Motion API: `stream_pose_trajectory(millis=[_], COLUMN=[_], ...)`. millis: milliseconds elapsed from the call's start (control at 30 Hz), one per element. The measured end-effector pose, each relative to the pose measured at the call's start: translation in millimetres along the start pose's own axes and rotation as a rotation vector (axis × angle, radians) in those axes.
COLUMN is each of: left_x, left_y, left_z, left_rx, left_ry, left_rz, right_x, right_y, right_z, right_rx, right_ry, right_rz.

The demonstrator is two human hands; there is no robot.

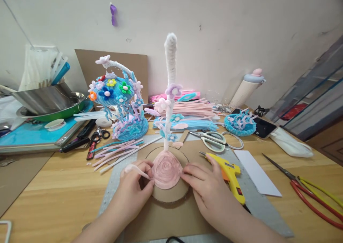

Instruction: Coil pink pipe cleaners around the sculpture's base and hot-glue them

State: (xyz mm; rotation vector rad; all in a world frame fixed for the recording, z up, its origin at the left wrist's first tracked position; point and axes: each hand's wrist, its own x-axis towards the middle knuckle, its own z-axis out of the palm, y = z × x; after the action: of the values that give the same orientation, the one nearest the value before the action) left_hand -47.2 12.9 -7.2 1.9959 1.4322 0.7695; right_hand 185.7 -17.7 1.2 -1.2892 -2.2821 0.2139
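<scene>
A pink coil of fuzzy stem point(166, 169) lies on a round cardboard disc point(171, 196), covering its middle. From the coil's back edge rises a white wrapped stalk point(171, 64) with lilac, pink and blue fuzzy flowers on its lower half. At the coil's left edge my left hand point(136, 186) is closed, pinching a pale pink stem whose loose end curves back over the fingers. My right hand point(205, 182) touches the coil's right edge with its fingertips; its fingers are partly spread and nothing shows held in them.
A yellow glue gun point(230, 175) lies just right of my right hand. Red-handled scissors point(308, 196), a white card point(257, 173) and green-handled scissors point(214, 141) are farther right and back. A decorated blue flower piece point(115, 93) stands back left, beside loose pipe cleaners point(118, 153).
</scene>
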Motion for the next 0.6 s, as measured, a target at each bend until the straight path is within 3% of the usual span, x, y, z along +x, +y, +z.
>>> stream_pose_trajectory(millis=[600], left_x=[0.2], left_y=[2.7], left_z=[-0.7], left_rx=[-0.049], left_ry=[0.025], left_rz=[-0.005], right_x=[-5.1], right_y=[-2.7], right_z=[5.7], right_rx=[-0.006], right_ry=[-0.021], right_rz=[0.005])
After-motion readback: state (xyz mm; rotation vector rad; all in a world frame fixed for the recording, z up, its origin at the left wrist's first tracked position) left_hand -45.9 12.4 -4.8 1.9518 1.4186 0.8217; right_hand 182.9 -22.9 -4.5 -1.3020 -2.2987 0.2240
